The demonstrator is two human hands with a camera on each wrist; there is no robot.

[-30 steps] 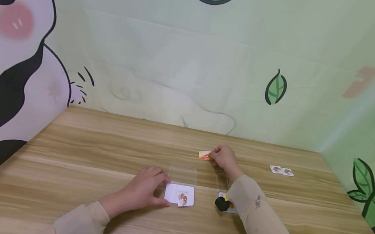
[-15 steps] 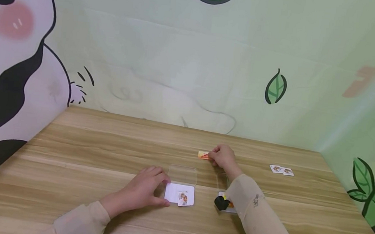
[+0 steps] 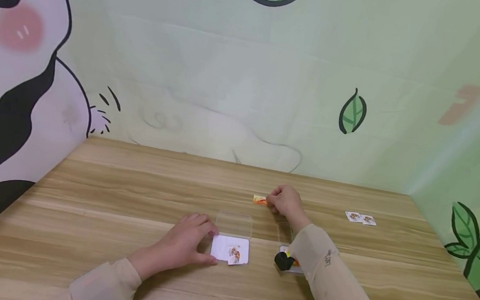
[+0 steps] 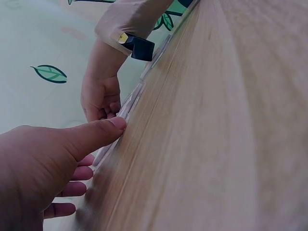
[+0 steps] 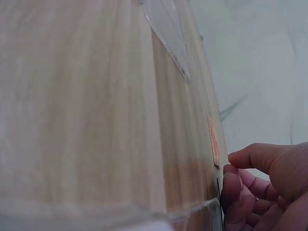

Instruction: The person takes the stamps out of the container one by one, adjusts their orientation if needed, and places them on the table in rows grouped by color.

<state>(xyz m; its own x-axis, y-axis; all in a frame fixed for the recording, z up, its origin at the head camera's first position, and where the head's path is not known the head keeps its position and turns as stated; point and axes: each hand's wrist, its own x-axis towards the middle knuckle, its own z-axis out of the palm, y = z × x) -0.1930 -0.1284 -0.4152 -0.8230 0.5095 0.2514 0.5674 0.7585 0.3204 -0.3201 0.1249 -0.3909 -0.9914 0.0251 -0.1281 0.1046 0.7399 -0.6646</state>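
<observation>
1. Fingers of left hand [image 3: 187, 240] relaxed, unclenched, touching clear case [image 3: 233, 224] at its 3 o'clock.
2. Orange card [image 3: 259, 200], case's 1 o'clock: pinched by right hand [image 3: 285, 201], not yet released.
3. Two white cards [image 3: 360, 218], right hand's 3 o'clock: laid out, probably done.

Can't read any text here tbh, the dark scribble [image 3: 328, 259] on the right sleeve [image 3: 333, 284] and the orange card [image 3: 259, 200] are too tiny.
</observation>
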